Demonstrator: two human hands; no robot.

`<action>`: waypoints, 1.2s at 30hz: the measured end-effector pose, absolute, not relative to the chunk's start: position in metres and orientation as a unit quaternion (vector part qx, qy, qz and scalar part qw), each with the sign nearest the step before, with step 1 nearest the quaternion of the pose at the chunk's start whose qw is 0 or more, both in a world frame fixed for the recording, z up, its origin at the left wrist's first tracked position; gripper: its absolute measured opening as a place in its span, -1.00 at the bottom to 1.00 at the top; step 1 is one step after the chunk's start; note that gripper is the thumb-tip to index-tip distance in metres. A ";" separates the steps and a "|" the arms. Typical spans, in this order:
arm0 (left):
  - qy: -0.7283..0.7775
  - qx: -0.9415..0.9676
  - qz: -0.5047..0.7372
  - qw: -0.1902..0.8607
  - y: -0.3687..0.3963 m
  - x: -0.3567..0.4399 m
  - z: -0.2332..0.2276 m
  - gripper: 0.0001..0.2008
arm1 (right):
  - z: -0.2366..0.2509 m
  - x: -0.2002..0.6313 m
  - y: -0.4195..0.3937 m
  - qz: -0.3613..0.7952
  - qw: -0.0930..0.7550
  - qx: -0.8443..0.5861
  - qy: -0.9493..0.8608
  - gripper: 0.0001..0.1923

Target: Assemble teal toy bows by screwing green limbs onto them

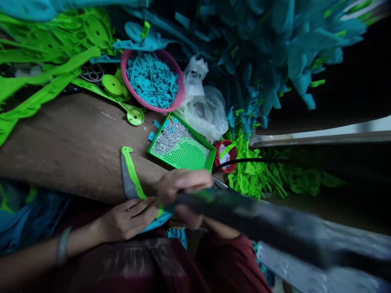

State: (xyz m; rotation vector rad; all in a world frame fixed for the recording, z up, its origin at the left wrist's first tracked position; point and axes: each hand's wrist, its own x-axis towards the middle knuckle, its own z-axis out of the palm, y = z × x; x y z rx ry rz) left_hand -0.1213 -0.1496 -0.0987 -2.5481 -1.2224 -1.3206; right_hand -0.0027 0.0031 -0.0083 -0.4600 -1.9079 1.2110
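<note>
My left hand [131,217], with a ring and a wrist bangle, is closed on a bright green plastic handle part [132,169] that has a flat grey blade-like piece along its side. A blue plastic piece [157,221] shows beneath the fingers. My right hand [183,187] wraps round a dark, long-bodied power screwdriver [226,207], blurred, whose tip end lies by the left fingertips. The exact contact there is hidden. Just beyond the hands, a green perforated tray [192,156] contains many small silvery screws [171,136] and a few blue bits.
A pink bowl [124,67] of small blue pieces stands behind the tray, beside a clear plastic bag [207,114]. A red basket [233,152] sits right. Green parts [45,36] pile up left, blue parts [290,53] at the back right. The brown worktop [67,142] runs left.
</note>
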 end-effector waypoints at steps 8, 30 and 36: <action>-0.391 -0.820 -0.417 0.014 -0.144 -0.116 -0.096 -0.77 | -0.031 0.016 0.085 0.404 0.629 -0.318 -0.584 -0.78; -0.376 -0.838 -0.393 0.042 -0.146 -0.116 -0.086 -0.79 | 0.016 -0.038 0.041 0.478 0.594 -0.248 -0.597 -0.80; -0.379 -0.825 -0.416 0.063 -0.148 -0.114 -0.093 -0.83 | -0.020 -0.093 0.010 0.623 0.487 -0.162 -0.591 -0.73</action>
